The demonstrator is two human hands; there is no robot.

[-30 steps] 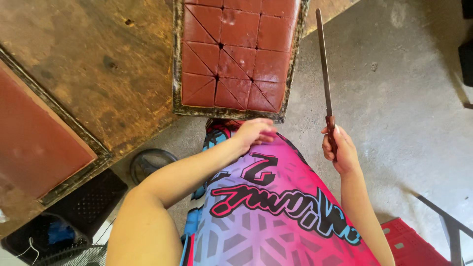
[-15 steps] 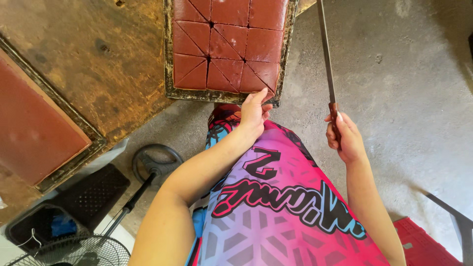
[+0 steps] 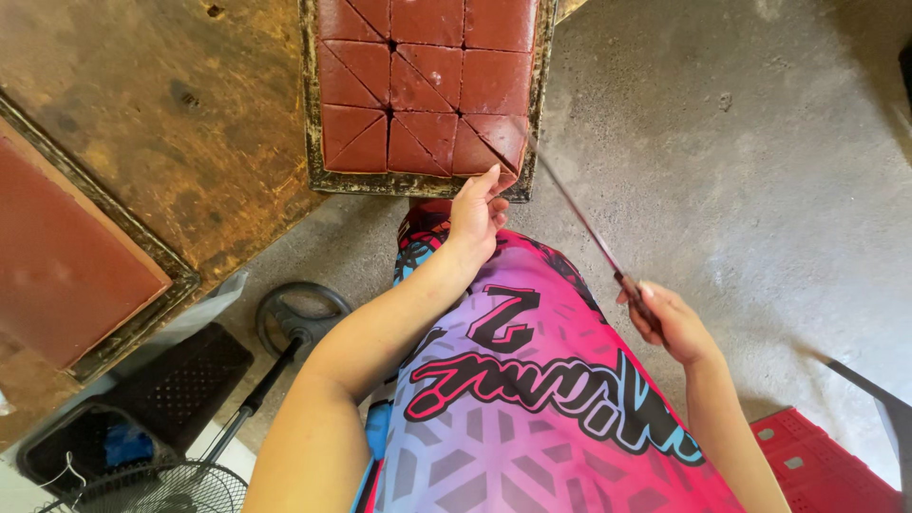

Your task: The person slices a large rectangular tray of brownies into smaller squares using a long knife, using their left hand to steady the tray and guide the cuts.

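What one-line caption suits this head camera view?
Left hand touches a metal tray of cut reddish-brown slab while right hand angles a long knife at its corner.

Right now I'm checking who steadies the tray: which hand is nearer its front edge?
Left. The left hand has its fingertips at the tray front edge, near the right corner. The right hand is lower right, away from the tray, gripping a long knife.

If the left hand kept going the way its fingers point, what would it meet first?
The left hand points up-frame at the near rim of the tray; its fingertips look already at that edge, with the cut reddish-brown slab just beyond. Depth is unclear.
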